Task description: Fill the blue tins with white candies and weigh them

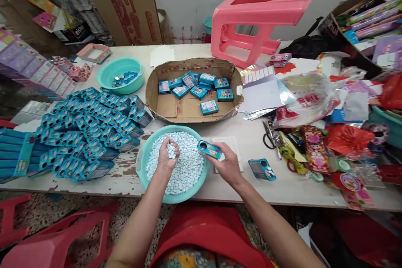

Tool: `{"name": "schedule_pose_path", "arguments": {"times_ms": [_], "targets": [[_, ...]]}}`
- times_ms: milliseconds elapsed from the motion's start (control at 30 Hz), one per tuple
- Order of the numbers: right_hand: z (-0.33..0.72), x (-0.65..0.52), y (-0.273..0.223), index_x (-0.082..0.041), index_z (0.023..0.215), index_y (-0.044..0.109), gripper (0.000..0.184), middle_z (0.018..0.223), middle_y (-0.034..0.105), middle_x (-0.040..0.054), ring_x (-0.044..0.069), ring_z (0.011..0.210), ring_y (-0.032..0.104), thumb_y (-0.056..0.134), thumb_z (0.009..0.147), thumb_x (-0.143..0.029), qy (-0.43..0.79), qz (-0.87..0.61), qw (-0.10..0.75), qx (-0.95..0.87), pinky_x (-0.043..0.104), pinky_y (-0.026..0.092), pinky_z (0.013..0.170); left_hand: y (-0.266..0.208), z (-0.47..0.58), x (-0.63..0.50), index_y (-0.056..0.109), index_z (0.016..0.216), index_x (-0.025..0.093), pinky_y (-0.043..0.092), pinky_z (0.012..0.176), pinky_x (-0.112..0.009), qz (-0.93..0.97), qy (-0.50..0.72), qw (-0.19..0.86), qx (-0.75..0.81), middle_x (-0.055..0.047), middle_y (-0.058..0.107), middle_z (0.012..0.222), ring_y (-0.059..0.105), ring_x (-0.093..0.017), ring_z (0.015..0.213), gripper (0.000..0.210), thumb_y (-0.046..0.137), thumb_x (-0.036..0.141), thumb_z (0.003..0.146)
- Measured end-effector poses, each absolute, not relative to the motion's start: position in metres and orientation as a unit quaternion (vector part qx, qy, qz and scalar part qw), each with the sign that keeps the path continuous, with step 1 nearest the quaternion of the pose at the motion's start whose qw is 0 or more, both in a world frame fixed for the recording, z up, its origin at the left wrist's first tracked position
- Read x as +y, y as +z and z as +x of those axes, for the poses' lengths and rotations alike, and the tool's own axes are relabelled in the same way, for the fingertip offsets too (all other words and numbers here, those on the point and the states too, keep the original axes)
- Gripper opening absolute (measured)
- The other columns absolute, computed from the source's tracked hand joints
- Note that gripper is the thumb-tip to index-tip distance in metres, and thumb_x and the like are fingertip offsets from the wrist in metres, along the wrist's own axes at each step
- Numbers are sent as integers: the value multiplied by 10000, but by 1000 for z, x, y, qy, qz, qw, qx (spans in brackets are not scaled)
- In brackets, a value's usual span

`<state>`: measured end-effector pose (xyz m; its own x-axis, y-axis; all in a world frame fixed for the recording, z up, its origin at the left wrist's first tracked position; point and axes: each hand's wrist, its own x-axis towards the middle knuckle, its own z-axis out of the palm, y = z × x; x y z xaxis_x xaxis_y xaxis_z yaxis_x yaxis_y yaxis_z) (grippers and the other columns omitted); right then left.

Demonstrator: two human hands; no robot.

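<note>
A turquoise basin (140,163) full of small pale candies (188,171) sits at the table's near edge. Over it my left hand (168,155) is cupped palm-up, its fingers curled around a handful of the candies. At the basin's right rim my right hand (229,163) grips a small blue box (209,149) with a dark round hole in its face. Another blue box (262,169) lies flat on the table to the right of that hand. Past the basin, a shallow cardboard tray (166,109) contains several blue boxes (209,106).
On the left, many blue boxes (91,134) are stacked near a second turquoise basin (125,88) with blue round pieces. A pink stool (251,16) lies on its side at the back. Scissors (268,136), plastic bags (304,96) and packaging crowd the right.
</note>
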<state>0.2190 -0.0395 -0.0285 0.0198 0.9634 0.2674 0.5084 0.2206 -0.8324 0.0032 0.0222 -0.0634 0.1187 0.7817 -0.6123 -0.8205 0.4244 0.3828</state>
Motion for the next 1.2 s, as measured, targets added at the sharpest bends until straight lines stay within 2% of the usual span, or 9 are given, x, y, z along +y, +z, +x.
{"name": "schedule_pose_path", "arguments": {"times_ms": [100,233,300,567,767,933,1033,1133,1200], "targets": [[176,-42,-33,-228,1050,583,295,983,616,57,222,929,585,670,776,-295,247,-566,392,-682,334,473,806,-32,8,19,475,665,172,287,347,-172,95,584,722,359,39,453,528,426,-71,412,237,627,335,745],[145,-43,-40,-218,1052,581,310,982,628,62,237,943,582,680,760,-256,231,-576,362,-696,354,471,816,-14,17,15,463,599,158,423,496,-213,219,651,625,371,27,478,551,500,-85,496,282,632,322,753],[139,-43,-38,-213,1048,583,319,972,633,61,239,940,581,688,747,-239,223,-583,348,-700,357,471,815,-14,18,15,453,585,159,441,537,-221,237,661,598,385,30,475,551,512,-87,516,297,632,323,756],[143,-36,-26,-220,1023,590,308,946,641,47,232,919,583,689,732,-199,228,-580,299,-723,348,469,798,-12,25,18,452,603,168,361,432,-206,240,649,585,423,47,451,490,449,-77,423,326,622,384,778],[153,-31,-29,-224,1033,590,309,969,643,53,236,939,582,685,739,-212,229,-585,318,-710,350,462,814,-14,36,18,470,618,161,393,471,-204,250,664,568,418,44,462,499,476,-78,460,320,640,379,779],[155,-36,-29,-215,1031,599,329,974,644,52,232,947,581,708,720,-209,245,-588,345,-690,348,463,824,-8,33,20,460,644,165,235,348,-171,213,644,598,428,62,413,461,352,-48,374,339,679,404,740],[160,-43,-21,-222,1029,603,328,970,641,39,214,938,586,717,721,-225,283,-568,391,-666,337,467,828,0,23,20,468,677,168,206,345,-162,191,620,646,402,69,389,473,327,-43,377,324,692,397,727],[172,-51,-17,-232,1029,610,336,972,636,32,204,925,595,730,720,-284,316,-563,440,-624,328,475,821,-11,8,20,505,701,174,242,368,-169,232,614,618,433,49,418,506,368,-63,407,297,640,431,763],[184,-54,-20,-231,1022,617,337,969,633,33,203,912,599,731,717,-315,320,-574,463,-595,330,480,813,-36,-4,20,555,700,180,362,458,-197,332,564,556,513,-5,532,600,513,-120,551,263,650,421,745]]}}
